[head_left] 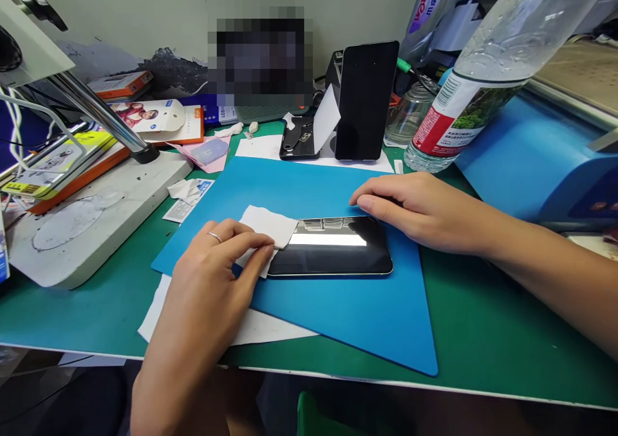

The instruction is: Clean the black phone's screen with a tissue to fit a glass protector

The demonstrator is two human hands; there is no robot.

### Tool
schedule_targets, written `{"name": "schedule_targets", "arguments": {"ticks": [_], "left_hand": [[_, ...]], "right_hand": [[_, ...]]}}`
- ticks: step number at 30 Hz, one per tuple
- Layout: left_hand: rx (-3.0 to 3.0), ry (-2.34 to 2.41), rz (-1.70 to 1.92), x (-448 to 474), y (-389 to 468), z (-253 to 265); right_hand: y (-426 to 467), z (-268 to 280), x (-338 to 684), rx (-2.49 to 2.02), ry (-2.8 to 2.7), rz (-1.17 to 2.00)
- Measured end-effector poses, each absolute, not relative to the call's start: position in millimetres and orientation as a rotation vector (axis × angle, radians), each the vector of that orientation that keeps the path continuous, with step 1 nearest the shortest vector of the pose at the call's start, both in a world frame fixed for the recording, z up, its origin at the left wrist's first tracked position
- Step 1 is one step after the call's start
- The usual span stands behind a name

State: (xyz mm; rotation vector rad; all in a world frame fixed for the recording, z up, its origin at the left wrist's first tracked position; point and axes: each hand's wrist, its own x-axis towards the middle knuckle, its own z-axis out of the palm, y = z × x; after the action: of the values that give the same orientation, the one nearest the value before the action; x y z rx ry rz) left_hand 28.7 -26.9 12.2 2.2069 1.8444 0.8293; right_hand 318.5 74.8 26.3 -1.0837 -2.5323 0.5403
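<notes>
A black smartphone [333, 255] lies flat on a blue mat [338, 320], its glossy glass reflecting a bright white band. My left hand [217, 275], with a ring on one finger, pinches a white tissue [268, 227] between thumb and fingers. The tissue covers the phone's left end. Just past the phone's upper right corner, my right hand [410, 210] rests over the mat with its fingers loosely bent and thumb near the index finger. Nothing shows in its grasp.
Behind the mat stand an upright dark phone [367, 101] and a small black case [299, 141]. A tilted plastic bottle [463, 107] and a blue machine [526, 146] are at right. A white stand base [96, 217] with a metal pole and stacked boxes [159, 120] are at left.
</notes>
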Motion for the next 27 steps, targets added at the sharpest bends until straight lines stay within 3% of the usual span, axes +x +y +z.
{"name": "schedule_targets", "arguments": {"ticks": [27], "left_hand": [[2.502, 1.543, 0.477, 154, -45, 22]], "right_hand": [[75, 23, 317, -1.076, -2.332, 0.639]]}}
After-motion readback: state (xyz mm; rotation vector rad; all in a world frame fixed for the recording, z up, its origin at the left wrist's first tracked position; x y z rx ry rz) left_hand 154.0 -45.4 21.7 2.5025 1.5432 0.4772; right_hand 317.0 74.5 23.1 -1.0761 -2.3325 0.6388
